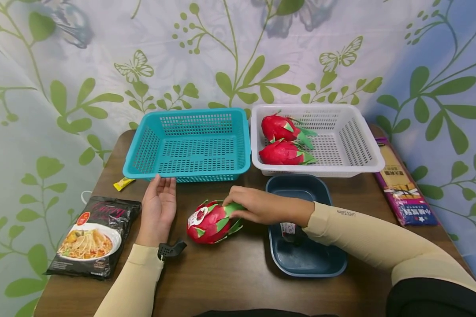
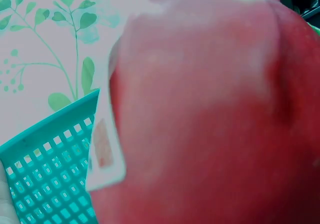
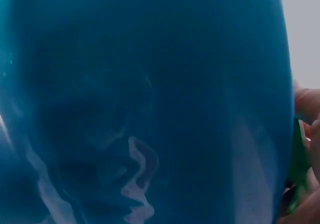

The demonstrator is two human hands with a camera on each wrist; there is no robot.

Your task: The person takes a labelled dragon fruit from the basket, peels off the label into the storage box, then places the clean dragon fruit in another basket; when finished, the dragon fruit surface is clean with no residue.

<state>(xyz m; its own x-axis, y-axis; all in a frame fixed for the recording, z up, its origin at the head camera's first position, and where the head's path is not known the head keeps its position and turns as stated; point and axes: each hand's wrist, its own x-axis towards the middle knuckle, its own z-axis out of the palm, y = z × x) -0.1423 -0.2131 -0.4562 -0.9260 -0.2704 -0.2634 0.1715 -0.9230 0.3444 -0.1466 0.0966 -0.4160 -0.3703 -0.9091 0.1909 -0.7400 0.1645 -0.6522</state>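
My right hand [image 1: 262, 206] pinches the green leafy end of a red dragon fruit [image 1: 208, 231] with a round label, low over the wooden table. Close up, the same dragon fruit [image 2: 200, 114] fills most of the left wrist view, blurred. My left hand [image 1: 158, 209] lies palm up with its fingers extended, fingertips at the front rim of the teal basket [image 1: 186, 177]. Two more dragon fruits [image 1: 279, 153] sit in the left part of the white basket [image 1: 321, 169]. Under my right forearm stands a dark blue basin [image 1: 309, 266], whose wall covers most of the right wrist view.
A black noodle packet [image 1: 91, 237] lies at the left, near a small yellow sachet [image 1: 124, 183]. At the right edge is a long purple-and-yellow packet [image 1: 406, 185]. A patterned curtain [image 1: 238, 53] hangs behind the baskets. Something dark with a label [image 1: 288, 228] is partly hidden in the basin.
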